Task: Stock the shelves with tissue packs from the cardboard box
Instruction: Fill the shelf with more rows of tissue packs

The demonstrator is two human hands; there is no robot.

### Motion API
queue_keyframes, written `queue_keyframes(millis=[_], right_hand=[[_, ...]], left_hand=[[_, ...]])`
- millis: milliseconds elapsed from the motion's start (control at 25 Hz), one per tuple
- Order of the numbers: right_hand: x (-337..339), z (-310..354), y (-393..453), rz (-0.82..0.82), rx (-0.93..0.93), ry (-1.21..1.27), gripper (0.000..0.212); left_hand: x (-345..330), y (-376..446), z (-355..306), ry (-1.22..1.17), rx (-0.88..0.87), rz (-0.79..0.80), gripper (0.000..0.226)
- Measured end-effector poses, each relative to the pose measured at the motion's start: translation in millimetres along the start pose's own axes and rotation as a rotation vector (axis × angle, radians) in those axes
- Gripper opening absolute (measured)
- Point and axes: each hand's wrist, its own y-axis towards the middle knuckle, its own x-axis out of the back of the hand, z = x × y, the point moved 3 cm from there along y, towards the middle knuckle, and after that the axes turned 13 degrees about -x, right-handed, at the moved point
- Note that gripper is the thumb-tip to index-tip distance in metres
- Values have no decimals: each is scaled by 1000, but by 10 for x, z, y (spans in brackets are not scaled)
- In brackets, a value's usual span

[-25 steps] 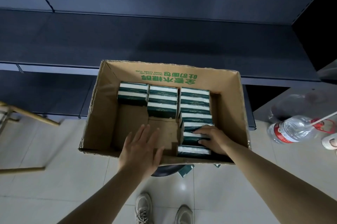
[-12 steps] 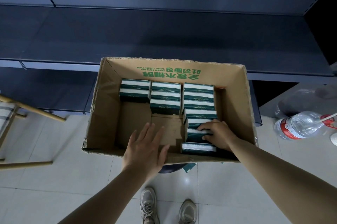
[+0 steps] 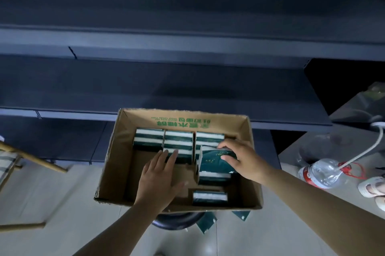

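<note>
Dark, bare shelves (image 3: pixel 187 80) fill the upper half of the frame, their front edges running left to right, with a pale tiled floor (image 3: pixel 52 203) below. At lower centre an open cardboard box (image 3: pixel 112 164) sits on a round dark stool (image 3: pixel 177 220), its far wall printed in green.

Inside the box, green-and-white tissue packs (image 3: pixel 179 141) stand on edge in rows along the far side, and two more lie toward the near right corner, one at (image 3: pixel 214 177) and one at (image 3: pixel 210 197). The near left of the box floor is bare cardboard.

The right hand (image 3: pixel 241 160) comes in from the lower right and grips a tilted pack (image 3: pixel 212 162) in the right column, fingers curled over its far upper edge and thumb on its dark green face. That pack is raised above its neighbours, with its broad face turned up toward the camera. It lies just left of the palm.

The left hand (image 3: pixel 160 176) reaches in from the lower centre, open, fingers straight and spread, palm down over the bare cardboard. Its fingertips (image 3: pixel 166 152) reach the nearest pack of the middle row; whether they touch it I cannot tell.

At the right edge a clear plastic bottle (image 3: pixel 320 174) with a red label lies on the floor, with a white cable (image 3: pixel 362 151) curving above it. A wooden frame (image 3: pixel 33 160) shows at the left edge.
</note>
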Motion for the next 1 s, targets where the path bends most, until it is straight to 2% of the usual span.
queue_keyframes(millis=[80,200,320,520,720,840,1000], right_hand=[[457,251,-15,-52,41,27,21],[1209,682,-71,-158,84,57,20],[1918,1117,-139,-242,180,65,21],[3100,1966,-286,-431,364,30,21],[4012,2644,-216,-590,434,91,21],[4330,2887,29,-637,403,202,22],[4480,3088,649,-671,302,156,19]], left_hand=[[408,257,-106,2,6,-37,90],[1120,579,-253,59,-50,-221,97],[1820,847,-340,114,-73,-337,103],[3254,1252,-474,178,-177,-648,100],[4374,1606,-367,248,-243,-886,97],[4732,1830,-46,280,-224,-950,96],[5053,2181,460,334,-146,-909,90]])
